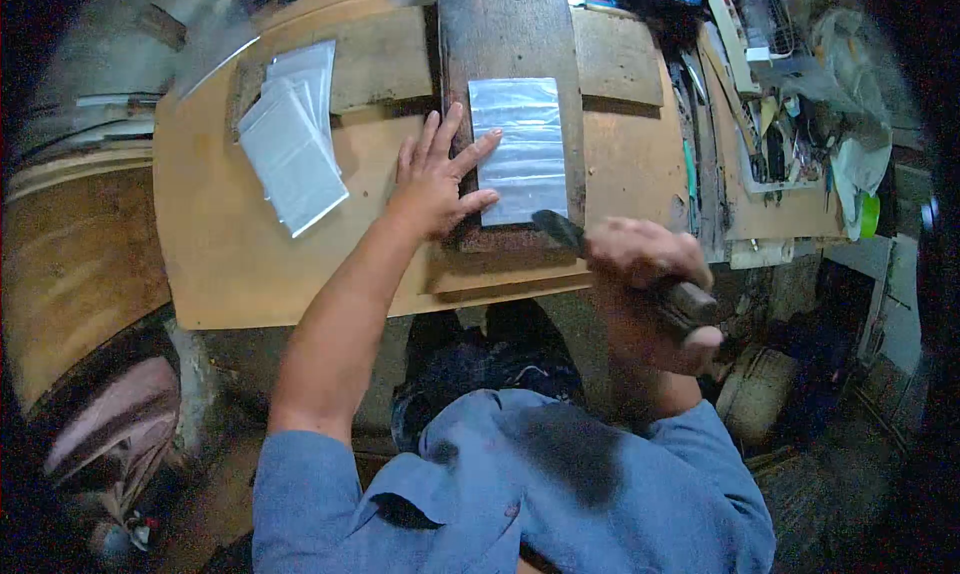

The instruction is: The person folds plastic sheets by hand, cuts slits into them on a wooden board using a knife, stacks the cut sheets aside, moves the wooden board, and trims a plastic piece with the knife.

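A shiny silvery sheet (522,164) with several crosswise ridges lies flat on a dark wooden plank (505,24). My left hand (437,179) is open, its fingers spread over the plank's left edge, with the thumb and index finger resting on the sheet's left side. My right hand (650,259), blurred by motion, is closed round a tool (558,230) with a dark, blade-like tip and a brown handle. The tip is near the sheet's lower right corner; whether it touches cannot be told. Left of the plank lies a fanned pile of similar pale sheets (290,154).
The plank stands on a tan tabletop (230,284), across a lower wooden board (385,59). At the right are a tray of hand tools (775,154), long strips (705,164), a plastic bag (850,84) and a green roll (869,216).
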Tool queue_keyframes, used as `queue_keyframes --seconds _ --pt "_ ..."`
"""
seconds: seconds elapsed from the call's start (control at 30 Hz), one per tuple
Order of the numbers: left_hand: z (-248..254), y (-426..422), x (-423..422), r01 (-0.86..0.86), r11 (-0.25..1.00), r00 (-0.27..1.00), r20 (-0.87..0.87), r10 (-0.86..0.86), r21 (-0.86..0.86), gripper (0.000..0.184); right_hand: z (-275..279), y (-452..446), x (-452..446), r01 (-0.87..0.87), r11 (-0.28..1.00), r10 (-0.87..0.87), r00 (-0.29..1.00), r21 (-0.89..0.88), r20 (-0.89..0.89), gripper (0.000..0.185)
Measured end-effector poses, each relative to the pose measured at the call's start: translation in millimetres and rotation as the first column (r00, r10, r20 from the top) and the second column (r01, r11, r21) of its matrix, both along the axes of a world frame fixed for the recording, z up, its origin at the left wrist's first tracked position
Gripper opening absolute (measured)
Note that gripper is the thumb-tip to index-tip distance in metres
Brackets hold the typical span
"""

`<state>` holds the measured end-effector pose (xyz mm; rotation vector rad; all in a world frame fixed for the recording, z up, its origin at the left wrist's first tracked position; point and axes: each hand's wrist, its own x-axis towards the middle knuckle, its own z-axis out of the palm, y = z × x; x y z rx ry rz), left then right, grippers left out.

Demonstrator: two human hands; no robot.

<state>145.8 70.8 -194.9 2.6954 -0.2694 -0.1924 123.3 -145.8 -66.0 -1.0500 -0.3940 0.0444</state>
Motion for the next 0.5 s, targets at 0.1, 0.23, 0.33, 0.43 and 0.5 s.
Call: queue_keyframes --seconds 0.1,0.23,0.33,0.43,0.5 --pt "8 -14 -14 -0.111 0.994 0.991 0.080 0.110 0.012 0.070 10 -24 -4 0.085 0.990 -0.089 0.995 -0.115 -0.036 0.068" --pt "17 -64 -62 -0.101 0.992 0.985 0.148 0.089 0.071 0.069 4 -25 -1 0.117 0.991 -0.115 0.993 -0.067 0.031 0.067" --pt "8 -101 -86 -0.049 0.997 0.990 0.137 0.040 0.061 0.070 -9 -21 2 0.154 0.980 -0.156 0.988 -0.127 -0.008 0.065" --pt "0 -116 -91 -0.095 0.995 0.989 0.121 0.089 0.042 0.071 -11 -24 13 0.135 0.986 -0.140 0.989 -0.101 -0.040 0.066" --pt "-4 -119 -92 -0.113 0.992 0.986 0.128 0.105 0.053 0.072 -7 -27 14 0.106 0.994 -0.107 0.994 -0.022 -0.028 0.067"
